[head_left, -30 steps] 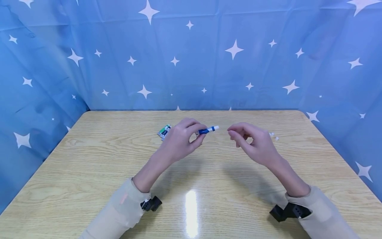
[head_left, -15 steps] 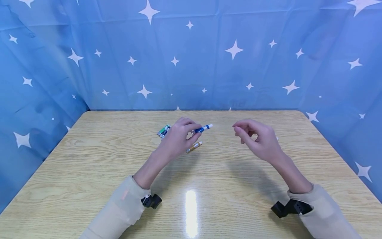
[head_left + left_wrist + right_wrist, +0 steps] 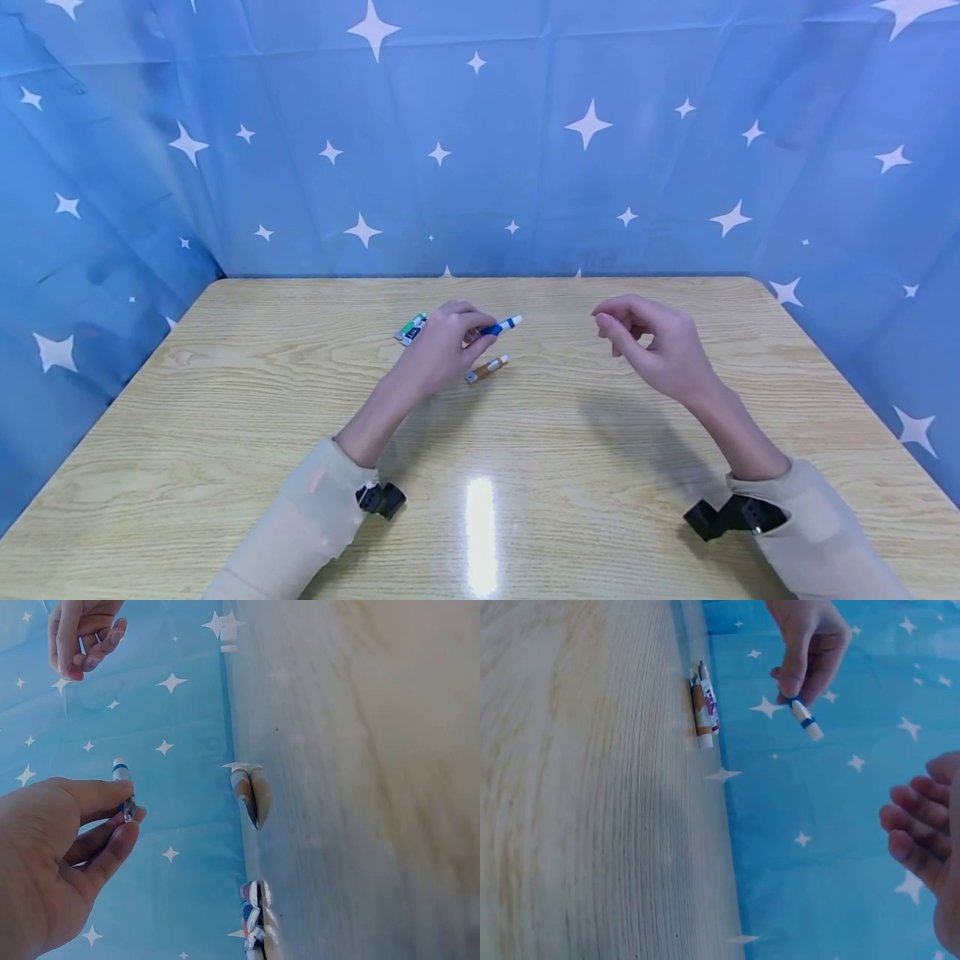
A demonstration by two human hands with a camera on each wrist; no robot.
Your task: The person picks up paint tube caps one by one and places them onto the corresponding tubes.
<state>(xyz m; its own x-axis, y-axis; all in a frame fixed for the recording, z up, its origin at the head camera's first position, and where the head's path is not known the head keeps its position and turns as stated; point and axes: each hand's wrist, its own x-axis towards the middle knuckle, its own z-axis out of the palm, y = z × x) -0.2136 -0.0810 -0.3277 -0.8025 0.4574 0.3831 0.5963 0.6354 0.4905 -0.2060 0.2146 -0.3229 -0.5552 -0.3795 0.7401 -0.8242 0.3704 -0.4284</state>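
My left hand (image 3: 444, 340) pinches a small blue paint tube (image 3: 502, 327) between thumb and fingertips, its white end pointing right. In the left wrist view the tube's crimped metallic tail (image 3: 130, 813) shows at the fingertips. My right hand (image 3: 658, 346) hovers apart on the right with fingers loosely bent, and nothing shows in them. An ochre paint tube (image 3: 487, 369) with a white end lies on the table below the left hand. Tubes with green and dark blue labels (image 3: 411, 329) lie beyond the left hand, which partly covers them.
Underneath is a light wood-grain table (image 3: 570, 467), bordered at the back by a blue curtain with white stars (image 3: 517, 167). Small white pieces (image 3: 229, 637) lie on the table in the left wrist view. Dark cameras (image 3: 381, 500) are strapped to both wrists.
Both hands have drawn apart: the left moved slightly left with the blue tube, the right moved right. The ochre tube came into sight, and the white pieces became hidden behind the right hand.
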